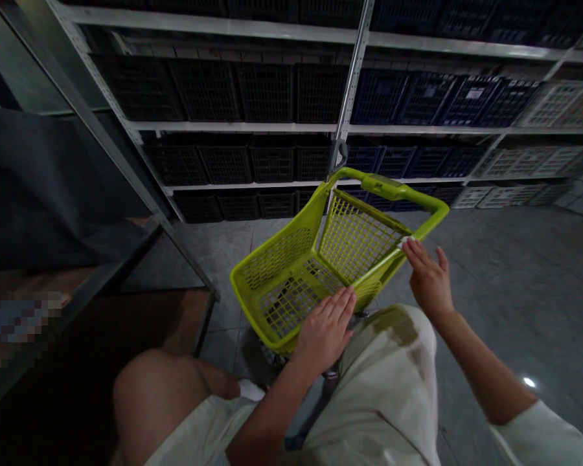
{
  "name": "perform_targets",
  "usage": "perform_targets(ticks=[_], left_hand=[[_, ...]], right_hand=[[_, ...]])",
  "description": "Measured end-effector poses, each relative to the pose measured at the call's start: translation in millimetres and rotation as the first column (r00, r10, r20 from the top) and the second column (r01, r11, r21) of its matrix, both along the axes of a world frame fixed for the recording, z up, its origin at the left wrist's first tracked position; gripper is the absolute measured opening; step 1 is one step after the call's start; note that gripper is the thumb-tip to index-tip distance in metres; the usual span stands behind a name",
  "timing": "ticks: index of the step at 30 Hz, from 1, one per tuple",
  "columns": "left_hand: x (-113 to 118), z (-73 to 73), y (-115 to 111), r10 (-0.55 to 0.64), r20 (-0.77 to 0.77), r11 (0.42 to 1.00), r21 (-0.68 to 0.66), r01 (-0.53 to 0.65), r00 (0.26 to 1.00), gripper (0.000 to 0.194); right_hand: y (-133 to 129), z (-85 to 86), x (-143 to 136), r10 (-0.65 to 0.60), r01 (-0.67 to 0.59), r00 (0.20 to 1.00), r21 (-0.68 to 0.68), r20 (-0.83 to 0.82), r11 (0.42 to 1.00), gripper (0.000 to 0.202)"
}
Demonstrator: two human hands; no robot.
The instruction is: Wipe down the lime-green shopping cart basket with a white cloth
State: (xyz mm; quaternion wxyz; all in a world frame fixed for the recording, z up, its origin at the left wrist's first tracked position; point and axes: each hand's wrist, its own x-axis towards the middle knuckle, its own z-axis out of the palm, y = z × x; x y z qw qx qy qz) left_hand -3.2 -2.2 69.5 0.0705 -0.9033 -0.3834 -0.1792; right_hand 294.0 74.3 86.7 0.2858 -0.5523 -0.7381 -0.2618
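The left hand [326,327] rests open on the yellow-green shopping cart [315,210]; the right hand [430,281] touches a white wad [405,243] (grip unclear).

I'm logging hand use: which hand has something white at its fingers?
The right hand, nearer the cart handle; the left hand, farther down the rim, shows none.

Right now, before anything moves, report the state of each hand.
Left hand: open, fingers extended along the green shopping cart's near rim.
Right hand: fingertips on a white wad at that rim; grip cannot be told.
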Motion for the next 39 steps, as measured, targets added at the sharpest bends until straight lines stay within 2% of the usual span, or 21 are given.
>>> perform_targets(ticks=[4, 7, 9, 11, 15, 17, 19, 21, 25, 27, 30, 35, 37, 39], left_hand=[[0, 0.1, 1, -0.001, -0.005, 1.000, -0.010, 0.001, 1.000, 0.068], [-1, 0.4, 1, -0.004, -0.009, 1.000, -0.019, 0.003, 1.000, 0.067], [-2, 0.6, 1, -0.009, -0.009, 1.000, -0.021, 0.009, 1.000, 0.068], [-2, 0.4, 0, -0.016, -0.006, 1.000, -0.021, 0.016, 1.000, 0.068], [-1, -0.9, 0, -0.018, 0.005, 1.000, -0.023, 0.018, 1.000, 0.070], [-1, -1.2, 0, -0.019, 0.007, 1.000, -0.022, 0.019, 1.000, 0.070], [0, -1.2, 0, -0.016, 0.003, 1.000, -0.016, 0.016, 1.000, 0.069], [0, -1.1, 0, -0.008, -0.006, 1.000, -0.012, 0.008, 1.000, 0.069], [1, -0.8, 0, -0.004, -0.022, 1.000, -0.009, 0.004, 1.000, 0.069], [1, -0.6, 0, -0.001, -0.024, 1.000, -0.009, 0.001, 1.000, 0.068], [0, 0.3, 0, -0.008, -0.024, 1.000, -0.009, 0.007, 1.000, 0.069], [0, 2.1, -1, -0.017, -0.010, 1.000, -0.013, 0.017, 1.000, 0.071], [1, 2.0, -1, -0.015, -0.002, 1.000, -0.009, 0.015, 1.000, 0.070], [1, 1.5, -1, -0.012, 0.005, 1.000, -0.005, 0.012, 1.000, 0.070]], right_hand=[[-47, -20.6, -70, 0.219, -0.210, 0.975, -0.155, 0.042, 0.965, 0.084], [-63, -23.3, -91, 0.321, -0.295, 0.944, -0.249, 0.071, 0.923, 0.084], [-55, -17.5, -77, 0.332, -0.297, 0.938, -0.257, 0.103, 0.919, 0.082], [-35, -7.8, -46, 0.285, -0.252, 0.949, -0.217, 0.138, 0.943, 0.078], [8, 12.7, 21, 0.040, -0.036, 0.994, -0.042, 0.106, 0.998, 0.068], [17, 17.0, 34, -0.041, 0.041, 0.998, -0.005, 0.058, 0.999, 0.067], [12, 14.2, 25, -0.059, 0.059, 0.998, -0.007, 0.027, 0.998, 0.070], [-3, 5.4, -1, -0.011, 0.012, 1.000, -0.039, 0.023, 0.999, 0.077], [-44, -15.3, -64, 0.208, -0.194, 0.976, -0.169, 0.069, 0.966, 0.086], [-53, -19.1, -77, 0.301, -0.272, 0.948, -0.228, 0.100, 0.935, 0.086], [-42, -12.1, -57, 0.328, -0.287, 0.933, -0.243, 0.148, 0.926, 0.083], [8, 12.5, 17, 0.046, -0.042, 0.994, -0.044, 0.102, 0.998, 0.069], [15, 13.7, 22, -0.032, 0.032, 0.998, 0.001, 0.049, 0.999, 0.068], [6, 6.3, 3, -0.041, 0.041, 0.999, -0.006, 0.023, 0.999, 0.073]])
